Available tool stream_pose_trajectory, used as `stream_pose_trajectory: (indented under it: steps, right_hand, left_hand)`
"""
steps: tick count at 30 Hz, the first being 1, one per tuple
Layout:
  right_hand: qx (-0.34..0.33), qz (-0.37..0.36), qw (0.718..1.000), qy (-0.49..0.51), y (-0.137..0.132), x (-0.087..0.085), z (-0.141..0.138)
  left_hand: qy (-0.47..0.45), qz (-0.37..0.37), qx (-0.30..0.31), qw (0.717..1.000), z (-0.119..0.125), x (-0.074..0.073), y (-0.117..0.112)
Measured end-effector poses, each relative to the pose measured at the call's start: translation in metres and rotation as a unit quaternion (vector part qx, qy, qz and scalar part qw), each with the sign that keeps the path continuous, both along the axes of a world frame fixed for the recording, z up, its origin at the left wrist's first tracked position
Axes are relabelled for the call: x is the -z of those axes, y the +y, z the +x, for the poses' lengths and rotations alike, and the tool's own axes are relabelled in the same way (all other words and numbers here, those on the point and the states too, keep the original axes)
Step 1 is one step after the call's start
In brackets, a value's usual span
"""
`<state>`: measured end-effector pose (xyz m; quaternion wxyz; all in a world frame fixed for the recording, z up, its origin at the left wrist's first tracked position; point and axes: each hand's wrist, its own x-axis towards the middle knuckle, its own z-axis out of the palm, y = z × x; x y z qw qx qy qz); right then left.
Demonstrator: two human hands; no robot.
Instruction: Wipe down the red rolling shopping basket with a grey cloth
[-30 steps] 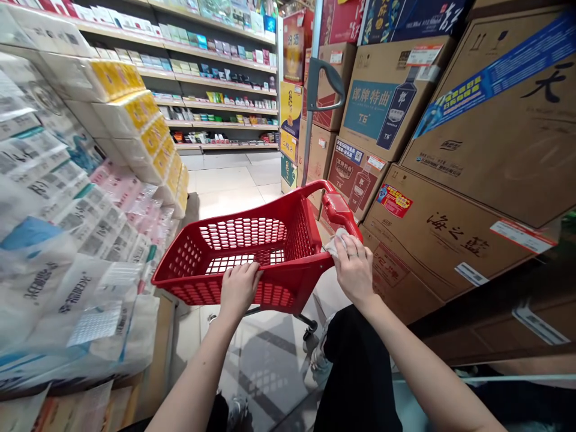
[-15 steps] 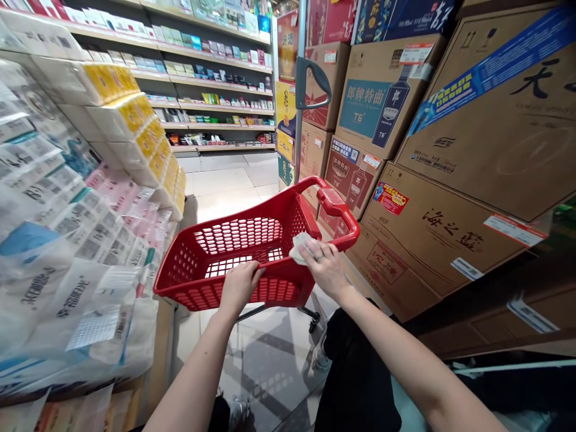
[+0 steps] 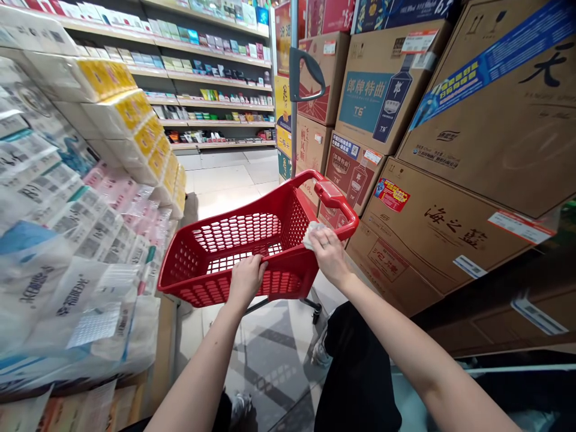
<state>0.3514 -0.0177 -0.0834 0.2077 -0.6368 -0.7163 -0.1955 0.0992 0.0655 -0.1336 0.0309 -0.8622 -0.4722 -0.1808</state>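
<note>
A red plastic shopping cart with a perforated basket stands slightly tilted in front of me. My left hand is closed over the near rim of its basket. In my right hand is a pale, crumpled cloth, pressed against the rim close to the cart's red handle. The fingers lie over the cloth, hiding part of it. Through the holes of the basket the light floor shows.
Stacked cardboard boxes line the right side, with a grey metal post and handle at their corner. Wrapped tissue packs are piled on the left. Shelves of small goods stand behind the tiled floor.
My right hand has moved slightly right and up along the rim with the cloth. The left hand and the cart's near side have shifted a little to the right.
</note>
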Motion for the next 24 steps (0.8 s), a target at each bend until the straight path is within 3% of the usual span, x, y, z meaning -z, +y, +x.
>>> stream_pose_trajectory:
  steps: [3, 7, 9, 14, 21, 24]
  right_hand:
    - [-0.060, -0.006, 0.998, -0.031, 0.006, -0.003, 0.002]
    - [-0.077, 0.007, 0.996, -0.039, 0.013, -0.003, 0.019]
    - [-0.062, 0.021, 0.997, -0.034, 0.019, 0.000, 0.023]
    - [-0.048, 0.021, 0.998, -0.021, 0.039, 0.011, 0.008]
    - [-0.094, -0.025, 0.995, 0.015, 0.050, 0.039, -0.059]
    - [-0.130, -0.021, 0.991, 0.014, 0.042, 0.044, -0.053]
  left_hand:
    - [0.029, -0.013, 0.028, 0.999, -0.029, 0.001, 0.008]
    - [0.083, 0.007, -0.054, 0.995, -0.081, 0.007, 0.013]
    - [0.101, 0.008, -0.070, 0.992, -0.094, 0.009, 0.013]
    - [0.096, 0.011, -0.092, 0.991, -0.077, 0.007, 0.006]
    - [0.064, -0.037, -0.037, 0.997, -0.050, 0.006, -0.019]
    - [0.054, -0.096, -0.010, 0.994, -0.053, 0.002, -0.025]
